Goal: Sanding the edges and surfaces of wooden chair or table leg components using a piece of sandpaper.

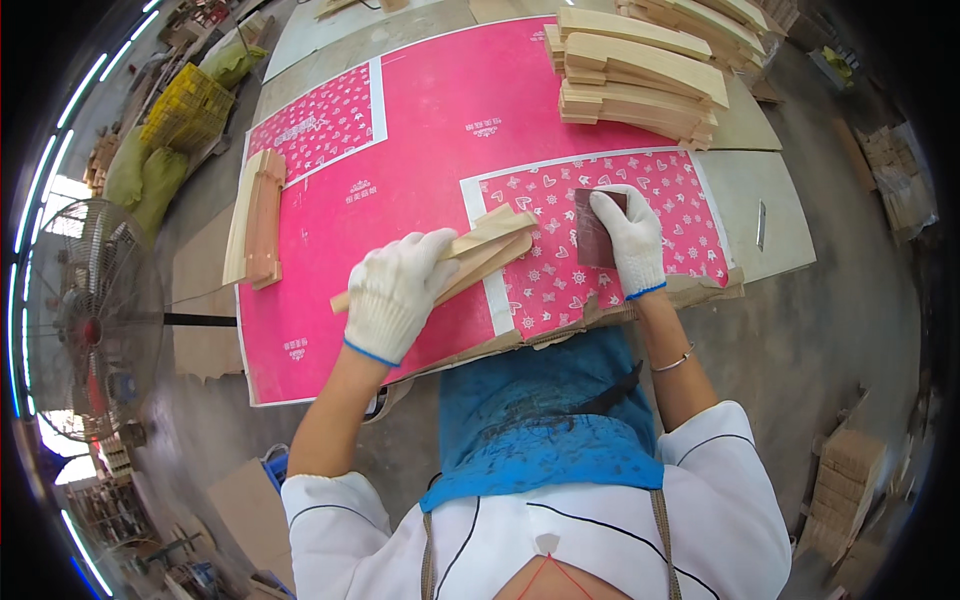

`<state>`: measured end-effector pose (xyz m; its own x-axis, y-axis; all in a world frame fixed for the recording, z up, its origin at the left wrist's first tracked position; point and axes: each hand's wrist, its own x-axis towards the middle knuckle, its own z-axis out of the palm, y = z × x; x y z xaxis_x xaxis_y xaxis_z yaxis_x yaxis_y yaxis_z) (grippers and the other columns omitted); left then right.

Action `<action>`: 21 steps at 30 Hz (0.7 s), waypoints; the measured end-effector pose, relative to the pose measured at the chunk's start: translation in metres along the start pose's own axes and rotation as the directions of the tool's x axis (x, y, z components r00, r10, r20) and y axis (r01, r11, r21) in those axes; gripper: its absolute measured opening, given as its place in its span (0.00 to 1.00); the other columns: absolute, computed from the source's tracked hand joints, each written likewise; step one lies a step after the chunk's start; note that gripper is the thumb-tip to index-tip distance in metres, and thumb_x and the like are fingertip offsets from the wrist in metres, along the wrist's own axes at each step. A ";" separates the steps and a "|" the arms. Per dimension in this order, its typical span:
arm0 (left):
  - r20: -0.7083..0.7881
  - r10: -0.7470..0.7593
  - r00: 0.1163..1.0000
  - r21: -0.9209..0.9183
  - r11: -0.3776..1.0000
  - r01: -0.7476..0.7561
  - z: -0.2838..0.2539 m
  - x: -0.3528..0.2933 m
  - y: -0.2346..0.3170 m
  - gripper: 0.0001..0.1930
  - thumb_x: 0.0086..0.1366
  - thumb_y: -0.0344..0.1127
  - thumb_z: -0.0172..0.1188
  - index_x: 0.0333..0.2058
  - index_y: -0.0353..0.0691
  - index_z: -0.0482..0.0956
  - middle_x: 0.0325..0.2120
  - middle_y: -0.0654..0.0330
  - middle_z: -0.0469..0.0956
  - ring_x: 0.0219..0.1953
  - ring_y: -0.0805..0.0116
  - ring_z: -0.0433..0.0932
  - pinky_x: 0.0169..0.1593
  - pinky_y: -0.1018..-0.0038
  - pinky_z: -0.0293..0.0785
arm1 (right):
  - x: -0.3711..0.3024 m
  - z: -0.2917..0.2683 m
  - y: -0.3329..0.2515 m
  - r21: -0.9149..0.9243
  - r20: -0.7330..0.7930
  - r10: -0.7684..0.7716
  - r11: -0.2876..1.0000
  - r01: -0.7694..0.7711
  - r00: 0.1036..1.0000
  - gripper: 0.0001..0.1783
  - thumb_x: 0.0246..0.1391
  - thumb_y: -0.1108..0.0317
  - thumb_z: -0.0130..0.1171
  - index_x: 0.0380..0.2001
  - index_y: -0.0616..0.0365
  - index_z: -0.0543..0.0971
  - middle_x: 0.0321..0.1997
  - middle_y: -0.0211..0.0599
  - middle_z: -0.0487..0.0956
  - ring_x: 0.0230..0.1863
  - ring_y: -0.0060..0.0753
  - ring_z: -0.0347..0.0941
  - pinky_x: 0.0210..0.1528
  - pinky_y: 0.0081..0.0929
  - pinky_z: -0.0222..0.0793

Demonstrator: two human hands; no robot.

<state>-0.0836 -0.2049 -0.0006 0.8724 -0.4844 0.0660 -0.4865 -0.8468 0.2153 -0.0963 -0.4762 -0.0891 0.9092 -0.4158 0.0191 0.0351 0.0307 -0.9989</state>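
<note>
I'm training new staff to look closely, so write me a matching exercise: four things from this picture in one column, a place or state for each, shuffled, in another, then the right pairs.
Column one
1. Left hand
2. Right hand
3. Large round fan
4. Biggest wood stack

Column two
A. Holding a dark brown sheet
B. Toward the far right of the table
C. Gripping pale wooden pieces
D. Off to the left of the table

Right pairs: 1-C, 2-A, 3-D, 4-B
</note>
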 end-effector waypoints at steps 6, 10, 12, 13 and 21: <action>0.038 -0.031 0.999 -0.042 0.999 0.032 0.024 0.008 -0.014 0.29 0.56 0.52 0.66 0.53 0.43 0.76 0.45 0.52 0.79 0.46 0.53 0.79 0.47 0.59 0.76 | 0.008 0.015 0.001 0.086 0.078 0.017 0.996 -0.024 0.997 0.12 0.60 0.65 0.61 0.42 0.64 0.80 0.38 0.30 0.81 0.41 0.19 0.74 0.46 0.21 0.71; -0.074 -0.004 0.997 0.023 1.000 0.006 0.044 -0.013 -0.020 0.41 0.51 0.56 0.70 0.60 0.42 0.69 0.54 0.51 0.74 0.54 0.49 0.74 0.55 0.56 0.73 | 0.028 0.031 -0.014 -0.019 0.184 0.064 0.998 -0.062 0.981 0.14 0.58 0.62 0.61 0.40 0.64 0.81 0.37 0.34 0.82 0.41 0.21 0.76 0.45 0.23 0.71; -0.036 -0.054 0.998 -0.028 0.998 0.053 0.052 -0.013 -0.015 0.40 0.51 0.52 0.71 0.60 0.41 0.69 0.53 0.52 0.75 0.55 0.50 0.74 0.57 0.57 0.71 | 0.040 0.051 -0.009 -0.232 0.252 -0.073 0.964 0.134 0.965 0.18 0.56 0.55 0.59 0.39 0.60 0.81 0.37 0.44 0.83 0.40 0.36 0.80 0.46 0.31 0.73; -0.068 -0.055 0.996 -0.011 0.998 0.055 0.055 -0.013 -0.016 0.40 0.51 0.50 0.72 0.60 0.41 0.69 0.53 0.52 0.75 0.55 0.51 0.74 0.57 0.58 0.71 | 0.043 0.065 -0.014 -0.369 0.318 -0.036 0.916 0.159 0.947 0.20 0.56 0.52 0.57 0.39 0.58 0.81 0.37 0.47 0.83 0.41 0.43 0.80 0.46 0.36 0.73; -0.106 -0.069 0.992 -0.012 0.998 0.068 0.057 -0.015 -0.012 0.36 0.52 0.47 0.71 0.58 0.40 0.70 0.52 0.52 0.76 0.55 0.52 0.75 0.56 0.58 0.72 | -0.006 0.025 0.006 -0.563 0.175 0.011 0.822 0.090 0.985 0.13 0.60 0.56 0.56 0.38 0.53 0.80 0.33 0.47 0.82 0.37 0.44 0.81 0.40 0.35 0.73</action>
<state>-0.0930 -0.1998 -0.0598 0.9039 -0.3990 0.1543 -0.4256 -0.8751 0.2305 -0.0913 -0.4510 -0.0939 0.9681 -0.2500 0.0149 -0.1223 -0.5239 -0.8430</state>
